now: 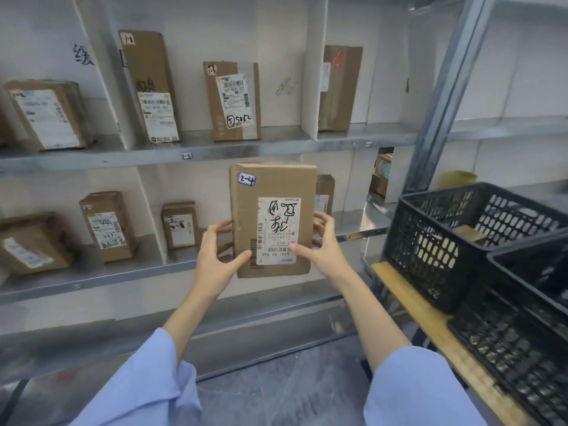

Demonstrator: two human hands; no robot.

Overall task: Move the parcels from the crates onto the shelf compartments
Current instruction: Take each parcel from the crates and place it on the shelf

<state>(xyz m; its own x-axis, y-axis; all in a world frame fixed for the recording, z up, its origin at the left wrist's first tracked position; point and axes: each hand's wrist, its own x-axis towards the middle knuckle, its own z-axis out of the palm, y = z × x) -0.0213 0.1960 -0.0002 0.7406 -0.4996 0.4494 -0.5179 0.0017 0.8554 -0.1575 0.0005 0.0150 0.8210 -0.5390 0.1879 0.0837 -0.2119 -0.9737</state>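
Right now both hands, left hand (215, 256) and right hand (325, 250), pinch the parcel (272, 219) upright before the lower shelf (123, 272) (fingers curled round its sides). Held only low down, it could tip forward or knock the small box (324, 192) behind.

In the lower shelf compartment (203, 189), bare floor lay open between small parcel (179, 225) near the left divider (150, 210) and narrow parcel (325, 189) at right, gap partly hidden behind held parcel (273, 186); upper shelf edge (215, 150) bounded it above, black crate (430, 241) flanked right.
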